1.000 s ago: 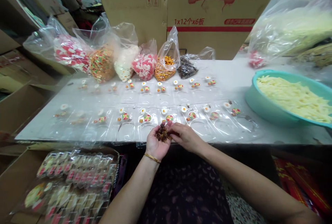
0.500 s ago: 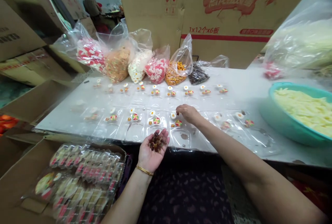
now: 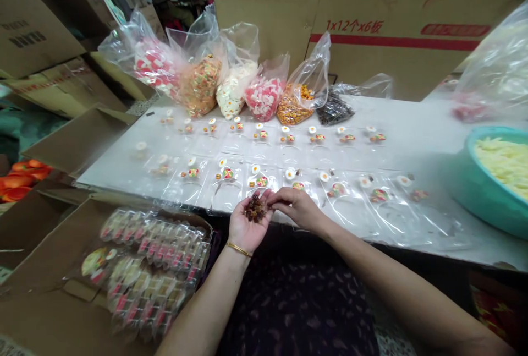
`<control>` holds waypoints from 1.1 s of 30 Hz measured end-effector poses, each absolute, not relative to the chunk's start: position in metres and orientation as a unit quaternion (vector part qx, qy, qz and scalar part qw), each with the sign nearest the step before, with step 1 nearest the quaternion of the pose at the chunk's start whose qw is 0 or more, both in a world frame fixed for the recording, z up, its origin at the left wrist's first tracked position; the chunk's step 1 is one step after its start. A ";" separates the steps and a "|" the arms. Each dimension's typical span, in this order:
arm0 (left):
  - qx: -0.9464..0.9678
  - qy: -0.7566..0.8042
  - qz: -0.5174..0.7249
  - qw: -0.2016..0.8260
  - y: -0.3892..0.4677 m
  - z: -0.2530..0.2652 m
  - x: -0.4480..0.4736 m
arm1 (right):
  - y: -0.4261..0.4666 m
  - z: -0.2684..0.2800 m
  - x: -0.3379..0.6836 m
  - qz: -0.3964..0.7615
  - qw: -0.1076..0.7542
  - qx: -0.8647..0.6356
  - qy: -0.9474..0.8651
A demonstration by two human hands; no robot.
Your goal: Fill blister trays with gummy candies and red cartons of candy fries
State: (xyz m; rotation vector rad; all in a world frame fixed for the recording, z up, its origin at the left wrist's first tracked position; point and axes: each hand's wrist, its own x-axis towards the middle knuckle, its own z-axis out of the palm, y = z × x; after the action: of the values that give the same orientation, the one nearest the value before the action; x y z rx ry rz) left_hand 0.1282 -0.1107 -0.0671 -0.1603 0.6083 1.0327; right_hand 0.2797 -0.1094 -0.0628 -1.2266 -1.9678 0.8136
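My left hand (image 3: 246, 230) is turned palm up near the table's front edge, cupping a small heap of dark brown, glossy pieces (image 3: 255, 209). Bent over beside that heap, my right hand (image 3: 300, 208) has thumb and fingertips pinched together at the palm's edge. Whatever lies between those fingertips is hidden. Clear plastic trays (image 3: 225, 193) stand in two rows beyond my hands. Many hold a fried-egg-shaped candy (image 3: 256, 169), a round red-and-green candy (image 3: 262, 181) and a tiny burger-shaped one. A dark piece (image 3: 297, 172) lies beside the egg in some front trays toward the right.
Bags of pink-white candies (image 3: 264, 97), orange candies (image 3: 295, 105) and dark pieces (image 3: 335, 108) line the table's back. A turquoise bowl (image 3: 474, 180) of pale yellow strips stands right. At lower left, an open carton (image 3: 49, 284) holds packed trays. Behind the bags rises a large cardboard box (image 3: 264, 9).
My right hand has come back from a front-row tray to my left palm. A dark piece now shows beside the egg in that tray. The view has shifted slightly.
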 end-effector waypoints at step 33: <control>-0.072 0.273 0.516 0.809 -0.106 -0.067 0.062 | -0.053 -0.046 0.203 0.267 0.254 -0.414 -0.833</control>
State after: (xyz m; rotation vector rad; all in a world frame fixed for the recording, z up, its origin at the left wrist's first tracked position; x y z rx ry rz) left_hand 0.0621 -0.1060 -0.0674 -0.1535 0.5841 1.1037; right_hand 0.2034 -0.0533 -0.0460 -1.1240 -2.2626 0.7261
